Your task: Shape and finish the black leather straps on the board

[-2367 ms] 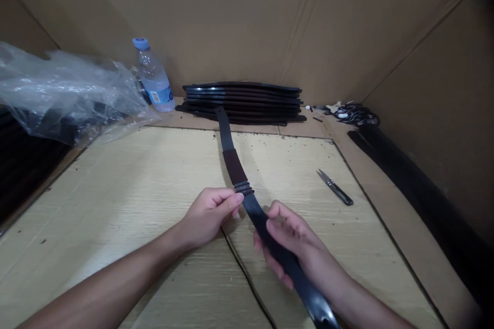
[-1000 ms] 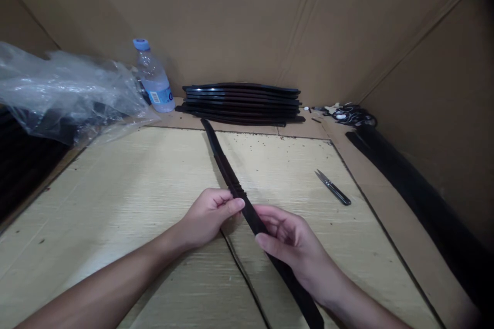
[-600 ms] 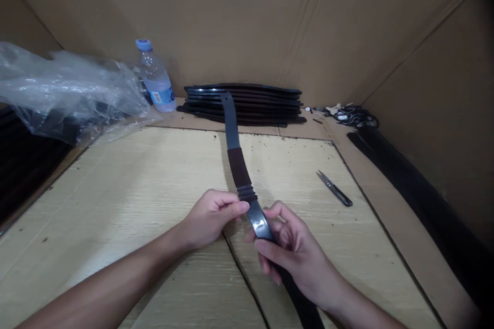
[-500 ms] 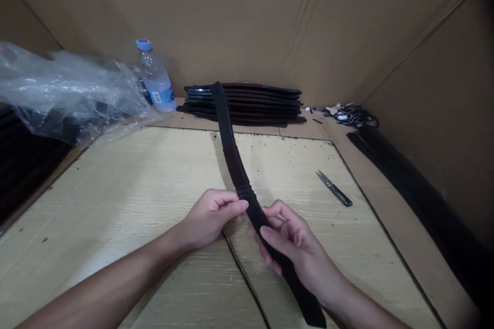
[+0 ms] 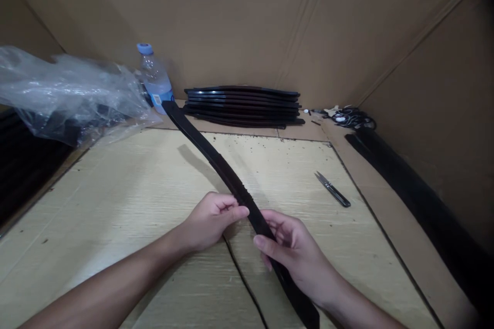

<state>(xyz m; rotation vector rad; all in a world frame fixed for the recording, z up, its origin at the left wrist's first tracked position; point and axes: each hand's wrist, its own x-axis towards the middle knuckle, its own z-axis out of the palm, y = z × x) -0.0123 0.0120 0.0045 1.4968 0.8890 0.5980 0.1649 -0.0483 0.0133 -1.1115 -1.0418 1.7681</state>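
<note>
A long, dark, slightly curved strip [image 5: 200,141] is held slantwise over the table, with a ridged stretch near its middle. My left hand [image 5: 216,219] pinches its left edge between thumb and bent fingers, just below the ridges. Lower down, my right hand [image 5: 293,246] grips the strip with the thumb on top and the fingers behind it. From under my left hand a thin dark cord [image 5: 243,280] runs toward the near edge of the view. Black thread snips [image 5: 332,190] lie on the table to the right of both hands.
Similar dark strips are stacked [image 5: 243,107] against the cardboard wall [image 5: 231,20]. A water bottle [image 5: 157,82] and a crumpled clear plastic bag [image 5: 73,92] stand left of them. Tangled threads [image 5: 353,117] and long black pieces [image 5: 409,185] lie along the right side of the pale tabletop [image 5: 127,185].
The strip's far end has swung left, from in front of the stack to near the bottle, and the strip has rolled in my hands. Both hands keep their hold at nearly the same spots.
</note>
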